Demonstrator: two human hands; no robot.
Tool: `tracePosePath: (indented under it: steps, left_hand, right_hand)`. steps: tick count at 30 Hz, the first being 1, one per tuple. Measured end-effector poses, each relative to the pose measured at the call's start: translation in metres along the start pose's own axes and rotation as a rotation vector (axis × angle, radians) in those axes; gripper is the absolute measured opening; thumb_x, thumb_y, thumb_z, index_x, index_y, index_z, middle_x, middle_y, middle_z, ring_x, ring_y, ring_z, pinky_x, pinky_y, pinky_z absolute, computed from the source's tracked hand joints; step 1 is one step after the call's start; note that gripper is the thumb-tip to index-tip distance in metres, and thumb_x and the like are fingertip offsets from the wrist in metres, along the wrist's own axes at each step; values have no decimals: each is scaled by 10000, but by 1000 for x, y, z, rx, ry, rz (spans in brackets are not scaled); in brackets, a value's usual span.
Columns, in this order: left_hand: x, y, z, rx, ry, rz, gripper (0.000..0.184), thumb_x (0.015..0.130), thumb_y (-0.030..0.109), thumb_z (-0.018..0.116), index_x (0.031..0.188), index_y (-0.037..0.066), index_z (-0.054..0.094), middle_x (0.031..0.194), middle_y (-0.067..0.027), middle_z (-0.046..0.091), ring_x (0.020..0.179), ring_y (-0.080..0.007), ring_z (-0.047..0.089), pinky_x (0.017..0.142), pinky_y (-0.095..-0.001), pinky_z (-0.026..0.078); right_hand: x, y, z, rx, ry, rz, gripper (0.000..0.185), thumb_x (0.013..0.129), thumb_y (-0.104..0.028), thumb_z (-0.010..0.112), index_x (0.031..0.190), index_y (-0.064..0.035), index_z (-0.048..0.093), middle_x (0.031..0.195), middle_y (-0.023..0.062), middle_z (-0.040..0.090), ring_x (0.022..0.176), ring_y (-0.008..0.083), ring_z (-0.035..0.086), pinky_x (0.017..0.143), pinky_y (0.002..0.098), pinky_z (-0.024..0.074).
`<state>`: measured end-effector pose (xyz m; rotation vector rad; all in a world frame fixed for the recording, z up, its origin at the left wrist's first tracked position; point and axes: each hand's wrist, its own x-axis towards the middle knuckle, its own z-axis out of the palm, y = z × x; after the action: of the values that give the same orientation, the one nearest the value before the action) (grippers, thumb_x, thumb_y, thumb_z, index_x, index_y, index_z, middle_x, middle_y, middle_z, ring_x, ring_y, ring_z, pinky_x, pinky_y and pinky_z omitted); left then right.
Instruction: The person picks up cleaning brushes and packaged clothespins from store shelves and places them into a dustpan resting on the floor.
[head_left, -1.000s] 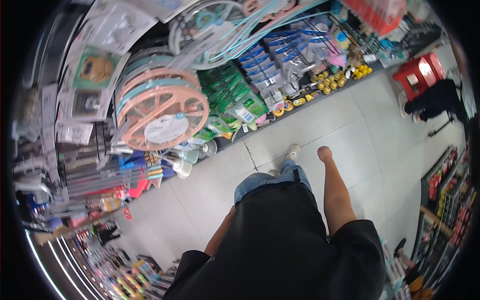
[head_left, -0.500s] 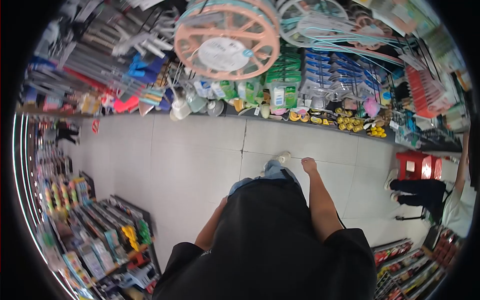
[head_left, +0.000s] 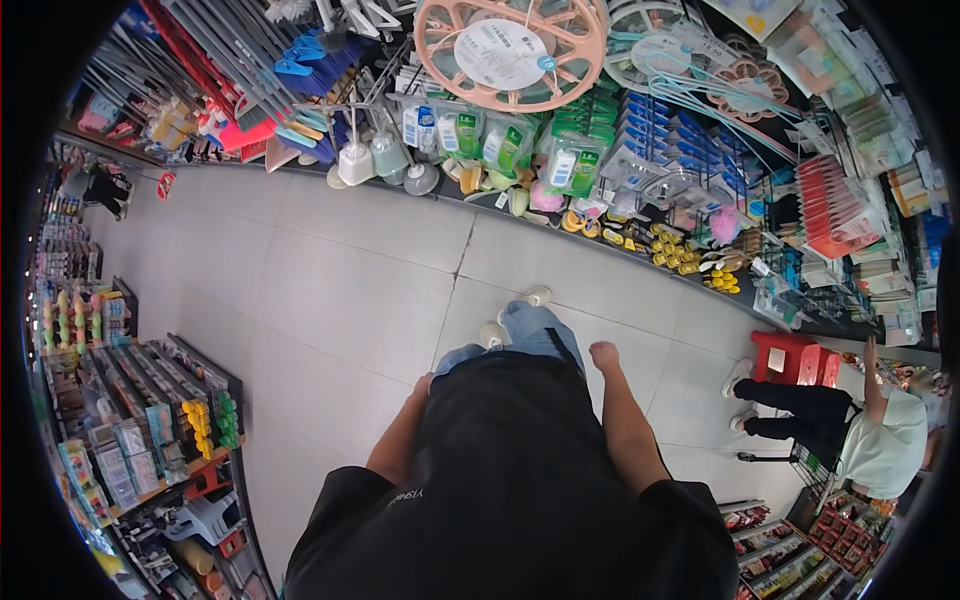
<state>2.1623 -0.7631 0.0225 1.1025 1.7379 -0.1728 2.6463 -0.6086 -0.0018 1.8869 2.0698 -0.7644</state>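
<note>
My right hand [head_left: 603, 354] hangs beside my right leg over the grey floor, small in view. Its fingers look curled in, and no object shows in it. On the other side, my left hand [head_left: 422, 384] is beside my jeans [head_left: 540, 328], its fingers mostly hidden by the hip and the dark shirt [head_left: 500, 470]. Neither hand touches any goods. Ahead is a rack with a round pink plastic hanger [head_left: 566, 85], green-and-white packs [head_left: 575, 165], toilet brushes [head_left: 355, 160] and yellow-packed items [head_left: 675, 250].
Tiled floor [head_left: 330, 290] runs between the racks. A person in a pale top [head_left: 885, 445] stands at right near red stools [head_left: 790, 358] and a cart. Lower left is a goods shelf [head_left: 150, 420]. Another person [head_left: 103, 190] is far left.
The view has turned and the front rack now slants down to the right. My feet have shifted in a step. Both hands still hang at my sides.
</note>
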Motion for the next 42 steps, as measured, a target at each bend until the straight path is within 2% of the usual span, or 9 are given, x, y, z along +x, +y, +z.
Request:
tracePosePath:
  steps: [1, 6, 9, 18, 24, 29, 33, 36, 42]
  left_hand:
    - [-1, -3, 2, 0, 2, 5, 407, 785, 339, 591, 1009, 5, 654, 1035, -263, 626, 1012, -399, 594, 845, -460, 487]
    - [2, -12, 9, -4, 20, 25, 415, 787, 348, 589, 1009, 3, 653, 1037, -263, 626, 1013, -400, 593, 846, -460, 487]
    - [6, -15, 10, -11, 37, 31, 420, 788, 353, 588, 1008, 1, 653, 1038, -264, 625, 1014, -401, 593, 847, -460, 487]
    - [-1, -4, -2, -13, 36, 42, 404, 781, 376, 583, 985, 38, 669, 1014, -236, 640, 990, -398, 602, 840, -451, 496]
    - [8, -45, 35, -9, 148, 54, 300, 793, 271, 561, 923, 31, 685, 951, -234, 653, 912, -399, 627, 802, -453, 505]
    - [23, -56, 54, -69, 105, -118, 231, 778, 195, 581, 888, 37, 708, 921, -235, 659, 909, -377, 639, 793, -436, 509]
    - [-16, 10, 3, -201, 256, -180, 244, 776, 229, 613, 896, 42, 714, 833, -210, 677, 807, -343, 669, 748, -413, 525]
    - [-12, 50, -37, -197, 416, -134, 293, 785, 281, 636, 892, 16, 702, 699, -172, 672, 650, -272, 682, 658, -364, 540]
    - [-12, 177, -175, -765, 516, 255, 200, 863, 181, 620, 805, -9, 645, 623, -39, 600, 564, -115, 564, 570, -266, 479]
  right_hand:
    - [-5, 16, 17, -211, -49, -121, 191, 760, -207, 570, 799, -66, 694, 877, 130, 682, 878, 305, 651, 773, 418, 516]
    - [-39, 55, 29, -334, -211, -34, 241, 768, -247, 548, 832, -68, 695, 923, 133, 676, 908, 314, 641, 817, 417, 508]
    - [-50, 43, -1, -10, -102, 218, 246, 758, -257, 579, 871, -82, 709, 947, 131, 679, 940, 310, 632, 837, 394, 504]
    - [-14, -13, -54, 348, 85, 265, 261, 741, -287, 606, 876, -94, 719, 983, 128, 678, 966, 287, 634, 866, 378, 494]
    - [28, -21, -59, 217, 9, 199, 238, 736, -280, 589, 846, -114, 720, 983, 108, 683, 960, 289, 634, 866, 383, 495]
    - [66, -17, -63, 73, -71, 102, 245, 744, -278, 569, 862, -123, 718, 1001, 108, 677, 970, 294, 627, 866, 386, 496]
    - [89, -22, -82, 74, -64, 18, 317, 812, -202, 446, 844, -4, 693, 998, 204, 655, 964, 351, 625, 830, 442, 517]
    - [96, -30, -105, 85, -63, 9, 318, 814, -204, 447, 849, -9, 695, 990, 206, 656, 963, 351, 625, 823, 443, 520]
    - [126, -14, -101, -17, -125, -19, 322, 819, -213, 453, 892, -11, 693, 1046, 205, 643, 982, 354, 618, 850, 435, 510]
